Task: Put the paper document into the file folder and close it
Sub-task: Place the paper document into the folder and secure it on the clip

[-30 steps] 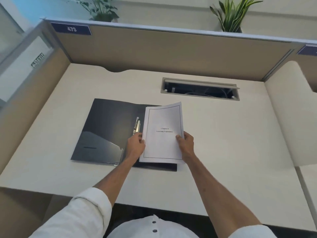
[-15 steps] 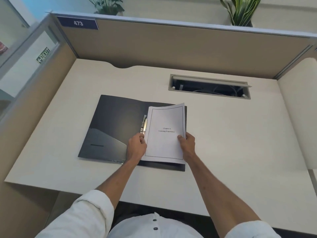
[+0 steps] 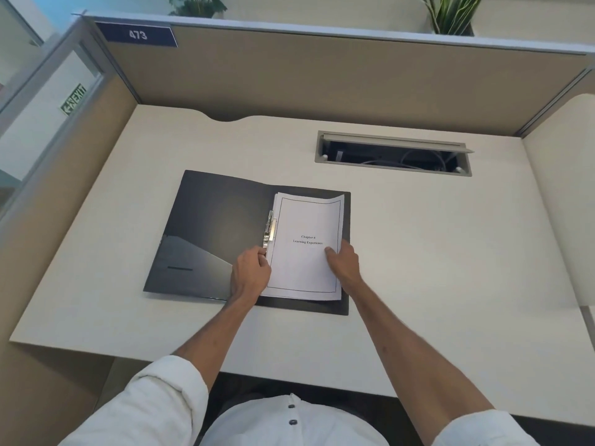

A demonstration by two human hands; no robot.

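A black file folder [image 3: 212, 233] lies open on the white desk [image 3: 434, 252], with a metal clip [image 3: 269, 229] along its spine. The white paper document [image 3: 306, 265], a thin stack with a bordered title page, rests on the folder's right half, its far right corner curled up. My left hand [image 3: 251, 275] holds the document's left edge just below the clip. On the right edge, my right hand [image 3: 343, 262] grips the stack, thumb pressed on the page.
An open cable tray slot [image 3: 392, 154] is set into the desk behind the folder. Beige cubicle partitions [image 3: 322, 82] wall the desk at the back and left. Potted plants [image 3: 450, 14] stand beyond the back partition. A second desk surface [image 3: 566, 194] adjoins on the right.
The document has come down from a raised tilt and moved left, now lying on the folder's right half beside the clip. Both hands stayed on its edges. The camera moved closer.
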